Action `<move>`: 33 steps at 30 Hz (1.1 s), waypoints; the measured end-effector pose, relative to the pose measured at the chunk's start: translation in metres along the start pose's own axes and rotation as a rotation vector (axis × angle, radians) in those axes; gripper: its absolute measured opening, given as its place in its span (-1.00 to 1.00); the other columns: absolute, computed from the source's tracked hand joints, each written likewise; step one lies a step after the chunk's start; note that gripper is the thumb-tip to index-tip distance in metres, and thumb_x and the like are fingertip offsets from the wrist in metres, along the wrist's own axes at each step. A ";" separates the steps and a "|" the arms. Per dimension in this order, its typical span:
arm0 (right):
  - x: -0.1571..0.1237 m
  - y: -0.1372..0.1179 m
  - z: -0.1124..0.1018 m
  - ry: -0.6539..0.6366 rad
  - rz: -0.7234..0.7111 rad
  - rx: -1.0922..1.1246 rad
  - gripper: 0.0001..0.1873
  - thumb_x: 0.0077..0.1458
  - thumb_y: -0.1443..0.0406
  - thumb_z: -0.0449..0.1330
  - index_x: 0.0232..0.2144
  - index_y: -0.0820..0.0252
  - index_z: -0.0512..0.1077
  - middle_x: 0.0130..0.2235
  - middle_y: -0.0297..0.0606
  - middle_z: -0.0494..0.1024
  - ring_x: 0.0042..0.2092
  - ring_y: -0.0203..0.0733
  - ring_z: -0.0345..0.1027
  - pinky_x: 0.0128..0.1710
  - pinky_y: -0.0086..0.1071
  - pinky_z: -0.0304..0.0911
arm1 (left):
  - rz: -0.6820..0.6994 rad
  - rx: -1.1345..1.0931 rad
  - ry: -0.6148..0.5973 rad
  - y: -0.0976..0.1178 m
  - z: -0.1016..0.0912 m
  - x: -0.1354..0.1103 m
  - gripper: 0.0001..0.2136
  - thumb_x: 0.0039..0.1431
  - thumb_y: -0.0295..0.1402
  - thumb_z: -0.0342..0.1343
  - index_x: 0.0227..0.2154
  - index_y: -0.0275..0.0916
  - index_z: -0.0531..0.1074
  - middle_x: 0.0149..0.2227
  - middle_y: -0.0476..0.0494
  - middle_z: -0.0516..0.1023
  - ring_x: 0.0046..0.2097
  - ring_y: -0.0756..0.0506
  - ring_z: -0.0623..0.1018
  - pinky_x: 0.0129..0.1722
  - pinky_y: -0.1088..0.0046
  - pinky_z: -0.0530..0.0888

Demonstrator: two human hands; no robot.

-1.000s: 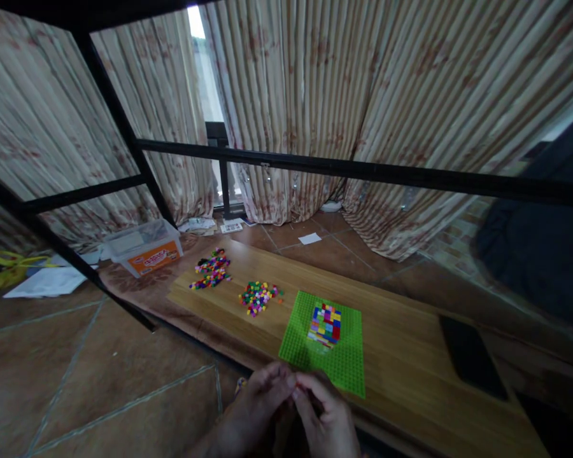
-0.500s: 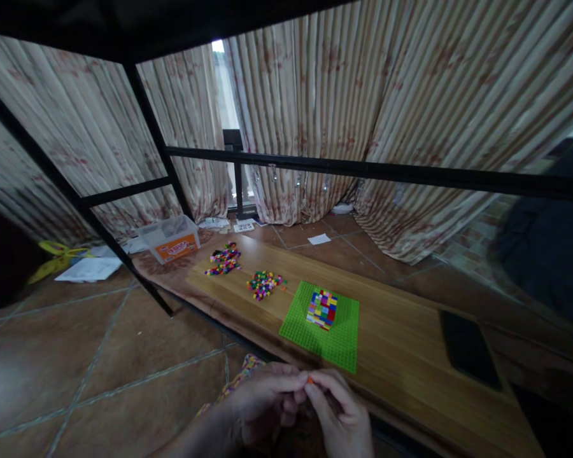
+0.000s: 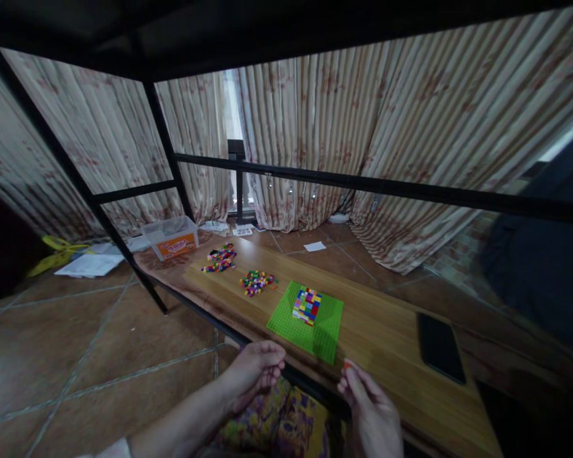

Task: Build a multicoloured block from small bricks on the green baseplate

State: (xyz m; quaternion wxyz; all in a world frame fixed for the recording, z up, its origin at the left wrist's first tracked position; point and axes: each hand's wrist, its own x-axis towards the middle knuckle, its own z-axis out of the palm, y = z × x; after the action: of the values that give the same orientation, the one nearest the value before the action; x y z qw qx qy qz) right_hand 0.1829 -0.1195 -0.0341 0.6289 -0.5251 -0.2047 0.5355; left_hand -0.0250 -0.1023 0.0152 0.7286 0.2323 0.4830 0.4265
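My right hand (image 3: 368, 402), off the front edge of the green baseplate, pinches a small orange toy brick (image 3: 347, 366) between thumb and fingertips. To its left, my left hand (image 3: 256, 370) is apart from it, fingers curled and thumb pressed to the index; whether anything sits in that pinch cannot be seen. Beyond both hands lies the green studded baseplate (image 3: 328, 327). On it stands a multicoloured block built of bricks (image 3: 307, 306). Two loose piles of small bricks lie left of the plate, a nearer pile (image 3: 256, 283) and a farther pile (image 3: 220, 257).
The long wooden board (image 3: 370, 331) bears the plate and piles. A black phone-like slab (image 3: 440, 348) lies on its right. A clear plastic box with an orange label (image 3: 170, 240) stands at the far left. Black metal bars (image 3: 315, 176) run across in front of the curtains.
My hands have drawn apart. The orange brick has gone with my right hand to the right, while my left hand has shifted left and up. The view has turned slightly.
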 end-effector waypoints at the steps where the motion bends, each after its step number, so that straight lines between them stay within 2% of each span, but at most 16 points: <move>1: 0.004 0.000 -0.005 0.016 0.015 0.007 -0.60 -0.26 0.16 0.43 -0.30 0.18 0.56 -0.39 -0.31 0.59 -0.43 -0.36 0.40 -0.37 -0.52 0.35 | 0.041 0.049 0.030 0.002 -0.004 0.006 -0.76 -0.17 -0.36 0.31 -0.46 -0.32 0.38 -0.55 0.03 0.42 -0.60 0.15 0.35 -0.60 0.68 0.26; 5: 0.019 0.003 -0.018 0.061 0.028 -0.025 -0.55 -0.32 0.14 0.44 -0.30 0.19 0.56 -0.33 -0.29 0.61 -0.38 -0.30 0.45 -0.33 -0.48 0.38 | 0.197 0.246 0.127 0.009 -0.023 0.031 -0.79 -0.09 -0.31 0.20 -0.39 -0.32 0.40 -0.56 0.05 0.40 -0.61 0.13 0.34 -0.60 0.65 0.26; 8: 0.029 0.002 -0.016 0.055 0.007 -0.136 -0.49 -0.28 0.10 0.41 -0.23 0.19 0.54 -0.24 -0.25 0.61 -0.33 -0.25 0.47 -0.27 -0.43 0.39 | 0.328 0.447 0.172 0.015 -0.037 0.052 -0.79 0.00 -0.30 0.10 -0.33 -0.33 0.43 -0.56 0.04 0.40 -0.58 0.08 0.35 -0.57 0.60 0.29; 12: 0.040 -0.009 0.003 0.024 -0.081 -0.330 -0.48 -0.18 0.04 0.33 -0.17 0.19 0.53 -0.16 -0.19 0.60 -0.25 -0.19 0.48 -0.19 -0.36 0.37 | 0.577 0.893 0.260 0.030 -0.053 0.082 -0.78 0.13 -0.37 -0.05 -0.29 -0.31 0.47 -0.43 -0.05 0.51 -0.39 -0.01 0.48 -0.38 0.53 0.38; 14: 0.046 -0.017 0.017 0.021 -0.131 -0.372 -0.49 -0.17 0.01 0.30 -0.19 0.19 0.53 -0.15 -0.18 0.59 -0.20 -0.14 0.48 -0.15 -0.33 0.35 | 0.657 1.146 0.295 0.039 -0.056 0.098 -0.76 0.18 -0.40 -0.11 -0.30 -0.29 0.47 -0.38 -0.08 0.54 -0.33 -0.03 0.50 -0.32 0.52 0.38; 16: 0.053 -0.025 0.030 0.027 -0.185 -0.403 -0.51 -0.16 0.01 0.29 -0.22 0.19 0.54 -0.15 -0.16 0.60 -0.15 -0.10 0.47 -0.11 -0.28 0.34 | 0.671 1.316 0.310 0.047 -0.056 0.114 -0.76 0.21 -0.43 -0.14 -0.34 -0.29 0.46 -0.39 -0.10 0.54 -0.33 -0.03 0.50 -0.31 0.52 0.37; 19: 0.064 -0.033 0.045 0.041 -0.286 -0.499 -0.56 -0.12 0.03 0.26 -0.25 0.20 0.55 -0.17 -0.14 0.60 -0.13 -0.06 0.46 -0.06 -0.21 0.30 | 0.655 1.407 0.323 0.055 -0.054 0.138 -0.77 0.22 -0.46 -0.13 -0.39 -0.29 0.44 -0.38 -0.13 0.54 -0.31 -0.04 0.51 -0.29 0.52 0.36; 23: 0.080 -0.034 0.061 0.002 -0.427 -0.568 -0.62 -0.06 0.07 0.22 -0.26 0.20 0.54 -0.18 -0.13 0.60 -0.15 -0.08 0.46 -0.06 -0.21 0.29 | 0.630 1.509 0.337 0.060 -0.054 0.159 -0.79 0.24 -0.43 -0.12 -0.25 -0.25 0.43 -0.27 -0.18 0.55 -0.26 -0.08 0.53 -0.26 0.48 0.38; 28: 0.110 -0.026 0.081 -0.093 -0.563 -0.666 -0.64 0.02 0.09 0.17 -0.22 0.19 0.52 -0.17 -0.14 0.57 -0.15 -0.13 0.44 -0.07 -0.22 0.29 | 0.607 1.576 0.370 0.059 -0.054 0.170 -0.71 0.27 -0.40 -0.18 -0.06 -0.26 0.38 -0.15 -0.27 0.51 -0.19 -0.15 0.54 -0.25 0.40 0.41; 33: 0.140 -0.020 0.085 -0.159 -0.625 -0.841 -0.58 0.08 0.11 0.11 -0.05 0.14 0.44 -0.24 -0.22 0.56 -0.21 -0.18 0.43 -0.11 -0.23 0.31 | 0.646 1.587 0.406 0.054 -0.056 0.172 -0.65 0.30 -0.37 -0.21 0.08 -0.24 0.27 -0.06 -0.27 0.47 -0.11 -0.14 0.51 -0.16 0.39 0.42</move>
State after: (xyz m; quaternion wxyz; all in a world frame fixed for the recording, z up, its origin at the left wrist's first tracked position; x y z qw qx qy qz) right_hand 0.1699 0.0446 -0.0284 0.4763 -0.6038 -0.5955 0.2324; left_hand -0.0680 0.0676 -0.0556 0.0960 0.7149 0.6679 0.1836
